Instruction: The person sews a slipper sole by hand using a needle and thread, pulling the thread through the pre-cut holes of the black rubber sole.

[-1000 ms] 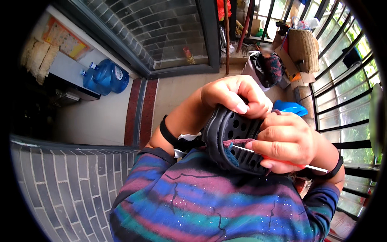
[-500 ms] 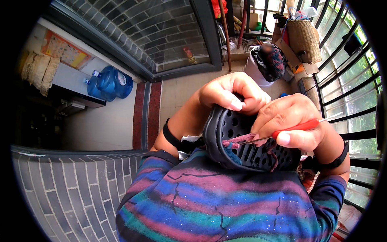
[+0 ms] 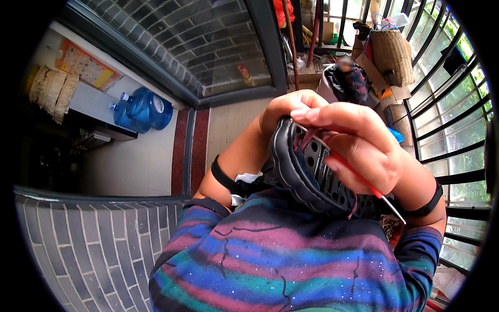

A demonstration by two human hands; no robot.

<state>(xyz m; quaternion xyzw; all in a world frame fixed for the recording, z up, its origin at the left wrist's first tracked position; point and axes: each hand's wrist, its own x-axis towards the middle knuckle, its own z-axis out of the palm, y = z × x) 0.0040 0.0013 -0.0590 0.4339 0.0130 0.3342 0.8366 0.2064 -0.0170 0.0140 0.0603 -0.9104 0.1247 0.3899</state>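
Observation:
A black slipper sole full of round holes is held up in front of my chest, its scalloped rim toward the left. My left hand is closed on its far edge, fingers partly hidden behind the right hand. In my right hand is a crochet hook with a red handle and thin metal ends. Its upper tip lies by the left fingertips at the sole's rim. Pink yarn runs up from the sole to the right fingers. Some teal yarn lies along the inside of the rim, and a pink strand hangs near the lower edge.
Blue water jugs stand by the doorway at the left. Beyond my hands are a bin with a black bag and a woven basket. Barred windows line the right side; a brick wall is near left.
My right hand has moved up and left toward my left hand. The hook has turned, its back end now pointing down and right. The sole has tilted, showing more of its outer side.

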